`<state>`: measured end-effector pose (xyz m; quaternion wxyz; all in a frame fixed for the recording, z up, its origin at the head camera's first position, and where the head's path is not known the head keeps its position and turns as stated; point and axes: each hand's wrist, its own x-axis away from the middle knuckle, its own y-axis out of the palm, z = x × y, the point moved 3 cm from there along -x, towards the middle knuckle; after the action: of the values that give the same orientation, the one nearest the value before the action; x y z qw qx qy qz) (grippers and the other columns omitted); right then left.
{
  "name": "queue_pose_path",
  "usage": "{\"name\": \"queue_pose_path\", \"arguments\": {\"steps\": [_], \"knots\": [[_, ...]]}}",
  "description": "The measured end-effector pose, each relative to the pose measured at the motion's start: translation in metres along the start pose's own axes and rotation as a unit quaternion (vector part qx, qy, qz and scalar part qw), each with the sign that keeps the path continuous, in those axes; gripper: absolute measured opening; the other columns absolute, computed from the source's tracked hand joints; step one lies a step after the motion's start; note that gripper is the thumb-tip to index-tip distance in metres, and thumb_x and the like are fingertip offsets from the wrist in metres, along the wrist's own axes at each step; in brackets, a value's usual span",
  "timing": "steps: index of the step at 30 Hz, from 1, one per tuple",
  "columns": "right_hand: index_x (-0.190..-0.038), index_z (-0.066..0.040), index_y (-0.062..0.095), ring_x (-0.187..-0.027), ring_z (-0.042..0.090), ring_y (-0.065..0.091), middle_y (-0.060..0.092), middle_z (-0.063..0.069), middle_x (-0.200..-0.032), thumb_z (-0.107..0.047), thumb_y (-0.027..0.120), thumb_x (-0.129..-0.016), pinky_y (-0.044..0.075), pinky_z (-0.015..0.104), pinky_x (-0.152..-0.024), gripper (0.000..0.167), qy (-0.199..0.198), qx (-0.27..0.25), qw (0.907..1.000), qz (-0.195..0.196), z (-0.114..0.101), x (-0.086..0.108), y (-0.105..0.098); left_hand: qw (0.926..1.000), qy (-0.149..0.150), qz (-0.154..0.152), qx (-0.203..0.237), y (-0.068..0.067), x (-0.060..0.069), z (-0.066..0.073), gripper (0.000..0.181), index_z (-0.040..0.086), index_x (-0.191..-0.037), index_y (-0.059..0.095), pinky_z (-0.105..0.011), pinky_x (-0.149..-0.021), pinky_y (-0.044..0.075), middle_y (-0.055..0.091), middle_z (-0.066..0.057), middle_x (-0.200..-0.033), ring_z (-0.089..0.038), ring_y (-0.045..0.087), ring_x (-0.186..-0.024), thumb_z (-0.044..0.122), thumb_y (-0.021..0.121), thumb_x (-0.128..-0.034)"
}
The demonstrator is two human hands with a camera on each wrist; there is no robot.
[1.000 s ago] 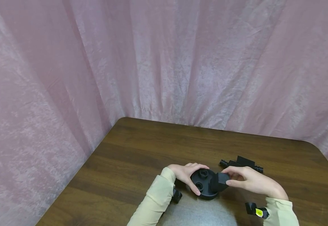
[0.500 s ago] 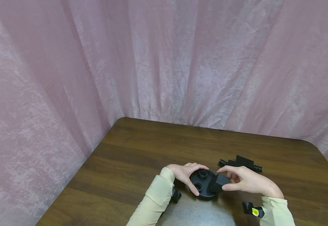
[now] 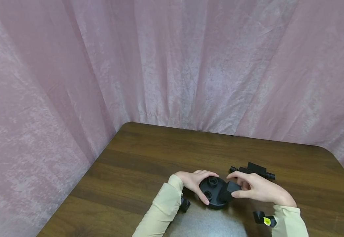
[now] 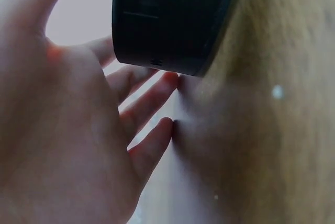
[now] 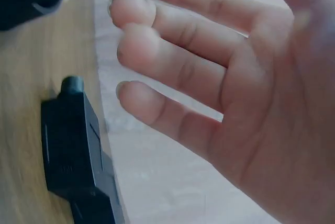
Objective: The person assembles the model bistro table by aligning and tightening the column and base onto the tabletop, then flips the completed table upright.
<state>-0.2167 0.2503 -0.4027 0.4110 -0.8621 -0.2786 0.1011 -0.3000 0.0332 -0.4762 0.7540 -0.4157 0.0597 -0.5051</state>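
A pink curtain [image 3: 172, 65] is hung behind a brown wooden table [image 3: 148, 154], over which two hands in pale sleeves [image 3: 166, 200] are reached: the left hand [image 3: 191, 182] at the left of the work, the right hand [image 3: 259, 188] at the right. Just beyond the right hand, a long black part [image 3: 257, 168] with ridged ends is left lying on the table, untouched. Nearer the person, a round base [image 3: 214, 195] is set on the table, and its left side is spanned by the left hand, with the thumb curved round the near rim and the fingers round the far one. Over the base's right side a black block [image 3: 231, 190] is seen slanted; it appears to be pinched between the right thumb and index finger, while the other fingers are spread apart, clear of it in the right wrist view. Whether the block is seated in the base or only held against it cannot be told. If it is pushed while slanted, the fit could be jammed or the base tipped, since the load would be put on one side. If the left grip were loosened, the base could be turned or slid by the right hand's force. The smallest details, two raised rings [image 3: 213, 181], are left uncovered beside the block and could be knocked if it slipped sideways.
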Motion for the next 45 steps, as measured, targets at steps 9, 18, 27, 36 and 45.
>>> {"name": "queue_pose_path", "arguments": {"steps": [9,18,27,36,45], "knots": [[-0.125,-0.010,0.059,-0.093,0.009,0.061,0.066,0.000,-0.106,-0.031,0.057,-0.098,0.050,0.029,-0.074,0.035,0.072,0.070,0.9864,0.131,0.024,0.017,-0.015,0.9992,0.022,0.014,-0.030,-0.002,0.000,0.004,0.096,0.033,-0.148,0.030,-0.028,-0.109,0.033,0.042,0.014,-0.144,-0.011,0.032,-0.136,0.040,0.086,-0.0699],[-0.132,-0.001,0.053,-0.124,0.049,0.046,0.053,0.027,-0.134,-0.023,0.064,-0.093,0.039,0.064,-0.094,0.047,0.112,0.094,0.9781,0.148,0.053,0.007,0.002,0.9950,-0.013,0.079,-0.060,-0.007,0.002,-0.003,0.094,0.027,-0.148,0.031,-0.035,-0.111,0.033,0.042,0.005,-0.145,-0.017,0.035,-0.135,0.047,0.083,-0.0720],[-0.126,0.000,0.056,-0.111,0.042,0.049,0.059,0.021,-0.120,-0.017,0.075,-0.082,0.035,0.056,-0.084,0.051,0.113,0.141,0.9688,0.170,0.064,0.000,0.011,0.9848,-0.059,0.148,-0.070,-0.013,0.005,-0.011,0.097,0.023,-0.149,0.031,-0.034,-0.105,0.034,0.047,0.001,-0.138,-0.019,0.040,-0.128,0.053,0.081,-0.0712],[-0.116,-0.008,0.065,-0.105,0.035,0.058,0.067,0.010,-0.109,-0.020,0.079,-0.078,0.037,0.050,-0.083,0.043,0.102,0.162,0.9714,0.140,0.063,-0.002,0.013,0.9873,-0.060,0.118,-0.087,-0.014,0.009,-0.009,0.099,0.021,-0.154,0.021,-0.039,-0.109,0.033,0.040,-0.004,-0.146,-0.022,0.036,-0.134,0.055,0.074,-0.0773],[-0.120,-0.014,0.062,-0.110,0.027,0.061,0.063,0.004,-0.119,-0.020,0.073,-0.084,0.051,0.037,-0.083,0.038,0.071,0.097,0.9897,0.078,0.040,0.012,-0.004,0.9908,-0.054,0.097,-0.077,-0.019,0.012,-0.015,0.096,0.022,-0.155,0.020,-0.044,-0.114,0.029,0.035,-0.006,-0.153,-0.024,0.033,-0.141,0.050,0.073,-0.0802]]}}
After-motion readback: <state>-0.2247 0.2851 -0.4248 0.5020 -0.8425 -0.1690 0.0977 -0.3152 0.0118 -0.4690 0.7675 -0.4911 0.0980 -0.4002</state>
